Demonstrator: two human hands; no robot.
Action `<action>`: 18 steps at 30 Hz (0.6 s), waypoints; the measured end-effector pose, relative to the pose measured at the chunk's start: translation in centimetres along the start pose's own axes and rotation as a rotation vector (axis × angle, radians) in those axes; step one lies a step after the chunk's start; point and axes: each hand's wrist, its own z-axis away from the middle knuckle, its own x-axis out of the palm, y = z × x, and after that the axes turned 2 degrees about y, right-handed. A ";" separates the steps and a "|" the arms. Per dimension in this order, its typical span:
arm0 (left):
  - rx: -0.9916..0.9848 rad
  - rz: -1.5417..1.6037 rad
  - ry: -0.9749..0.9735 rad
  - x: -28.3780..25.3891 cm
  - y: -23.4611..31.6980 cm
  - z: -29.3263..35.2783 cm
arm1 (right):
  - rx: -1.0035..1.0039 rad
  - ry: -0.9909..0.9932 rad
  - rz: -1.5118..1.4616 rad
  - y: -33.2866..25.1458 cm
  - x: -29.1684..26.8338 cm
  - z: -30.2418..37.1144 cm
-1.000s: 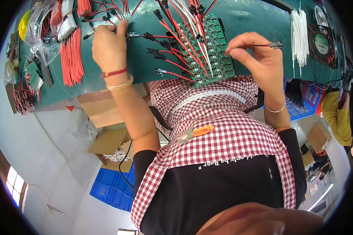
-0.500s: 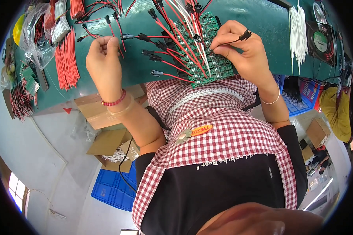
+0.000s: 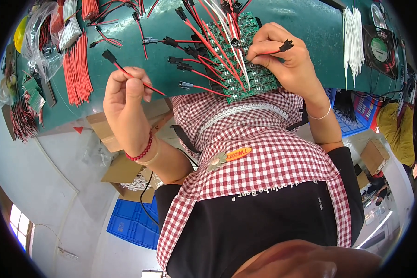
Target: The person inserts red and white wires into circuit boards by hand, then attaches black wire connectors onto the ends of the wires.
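Note:
My left hand (image 3: 125, 102) pinches a red and black wire lead (image 3: 154, 89) between thumb and fingers. The lead's black connector (image 3: 109, 56) points up and away, and its bare end slants toward the right. Over the right side of a green circuit board panel (image 3: 264, 83), my right hand (image 3: 287, 60) closes on a second wire lead, whose black connector (image 3: 286, 45) sticks out past the fingers. Its tip by the board is hidden by my fingertips. Red, black and white wires (image 3: 240, 67) rise from the panel, and several connectors fan out to its left.
On the green table (image 3: 317, 28), bundles of red wires (image 3: 77, 69) and white wires (image 3: 71, 25) lie at the left, beside loose leads (image 3: 109, 38). White strips (image 3: 353, 44) and a black fan (image 3: 380, 52) are at the right. A blue crate (image 3: 133, 222) stands below.
My left hand has come back nearer to me, and a wire lead from the table now shows in its fingers. The right hand has barely moved and keeps its lead.

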 end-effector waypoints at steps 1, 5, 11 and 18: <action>0.000 0.000 0.000 0.3 0.3 0.2 | -0.014 -0.010 -0.010 0.0 0.0 0.0; 0.104 0.064 -0.051 2.1 1.1 1.0 | -0.050 -0.022 0.037 -0.3 0.0 0.0; 0.094 0.115 -0.034 4.8 1.3 1.7 | -0.087 0.023 0.128 -0.8 0.2 0.1; 0.101 0.051 0.005 6.2 1.4 1.8 | -0.054 0.042 0.140 -1.0 0.5 0.5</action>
